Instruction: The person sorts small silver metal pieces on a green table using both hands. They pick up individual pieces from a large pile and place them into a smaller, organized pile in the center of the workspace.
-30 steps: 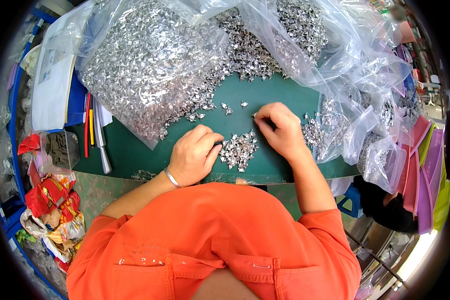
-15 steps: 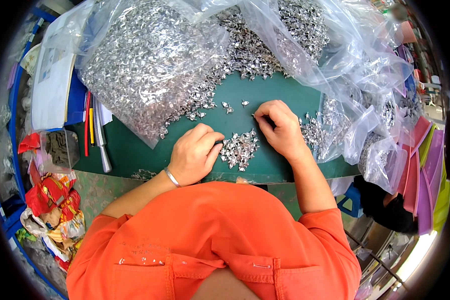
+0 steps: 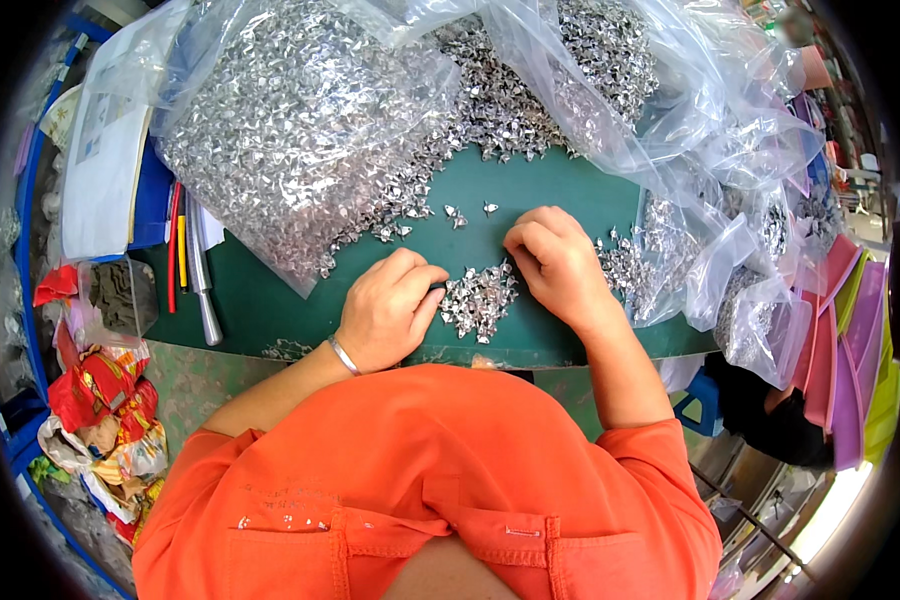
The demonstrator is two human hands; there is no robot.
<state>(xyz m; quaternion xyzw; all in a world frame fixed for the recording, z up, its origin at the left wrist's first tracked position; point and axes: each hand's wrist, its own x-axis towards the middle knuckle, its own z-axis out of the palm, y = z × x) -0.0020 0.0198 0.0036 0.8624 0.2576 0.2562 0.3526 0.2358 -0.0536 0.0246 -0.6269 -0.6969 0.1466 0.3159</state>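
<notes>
A small pile of shiny silver metal parts [image 3: 478, 301] lies on the green tabletop between my hands. At its left edge rests my left hand [image 3: 388, 305], a metal bangle at the wrist, thumb and forefinger drawn together; anything in that pinch is too small to make out. Just right of the pile, my right hand [image 3: 560, 262] is closed, fingers curled down towards the table. Its fingertips are partly hidden, so what they hold cannot be told. A few loose metal parts [image 3: 456, 216] lie beyond the pile.
A large clear bag [image 3: 300, 130] of the same parts covers the far left, with a heap [image 3: 505, 100] beside it. Another bag [image 3: 670, 245] spills parts at right. Pens [image 3: 182, 250], a metal rod [image 3: 207, 305] and a clear box [image 3: 120, 300] sit at left.
My right hand has turned its fingertips downward and closer to the pile; the tiny piece seen at them before is out of sight. My left hand has barely moved.
</notes>
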